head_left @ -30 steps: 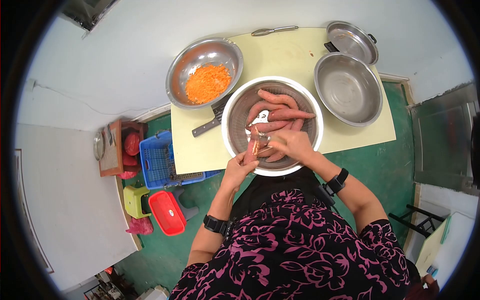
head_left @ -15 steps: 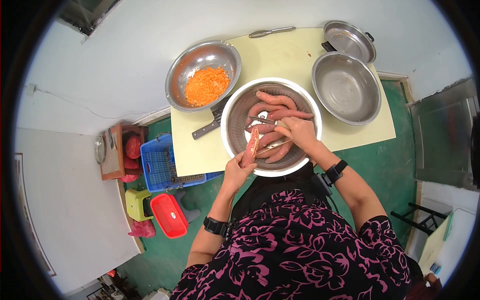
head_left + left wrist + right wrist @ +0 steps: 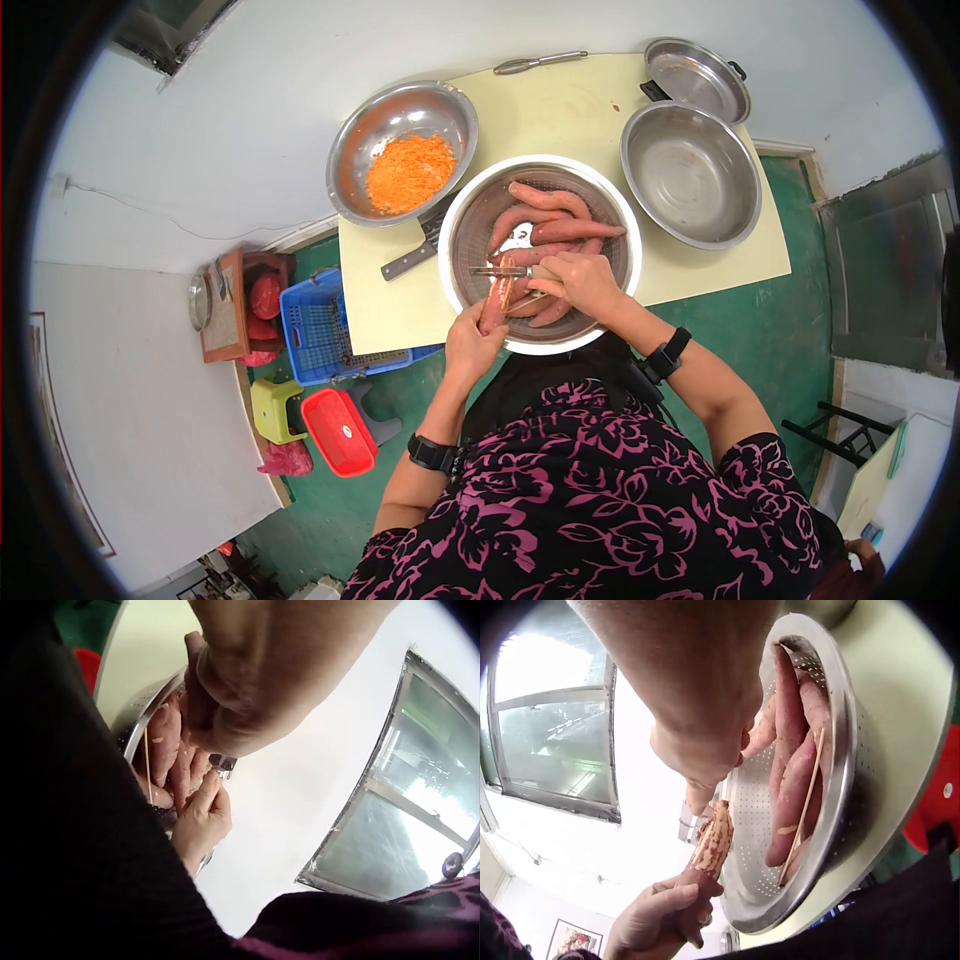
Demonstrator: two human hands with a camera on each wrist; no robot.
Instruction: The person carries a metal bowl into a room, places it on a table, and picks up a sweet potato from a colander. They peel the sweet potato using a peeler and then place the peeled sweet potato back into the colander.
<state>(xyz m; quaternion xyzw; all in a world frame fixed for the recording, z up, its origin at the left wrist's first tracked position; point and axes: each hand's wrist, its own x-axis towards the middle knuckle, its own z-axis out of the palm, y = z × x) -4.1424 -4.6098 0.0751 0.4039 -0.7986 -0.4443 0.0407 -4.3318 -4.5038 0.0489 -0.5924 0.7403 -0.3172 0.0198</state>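
White walls [image 3: 150,400] and a green floor [image 3: 740,335] are surrounding a pale yellow table [image 3: 545,110], where I am working over a round, perforated steel colander [image 3: 631,250] at the near edge. My left hand [image 3: 474,345] is gripping the lower end of a long, reddish sweet potato [image 3: 715,844], thumb and fingers pressing from opposite sides. Pale flesh is showing in ragged patches along its free end. My right hand [image 3: 585,283] is grasping the handle of a metal-bladed peeler [image 3: 490,271], whose blade is lying across that bared part. I am holding low on the root, probably to spare my fingers from the edge, and its tip is pointing over the colander, likely so peelings fall inside.

Within the colander, whole reddish sweet potatoes [image 3: 578,231] are lying loosely piled, apparently for easy reach; a thin, pale wooden stick [image 3: 805,801] is resting against them. Beyond, on my left, a deep steel bowl [image 3: 440,108] is containing fine orange shreds [image 3: 410,173]. Between it and the colander, a black-handled knife [image 3: 408,262] is pointing its handle outward, perhaps for grabbing. On my right, a wide steel basin [image 3: 690,180] is standing aside, seemingly leaving the middle for my hands.
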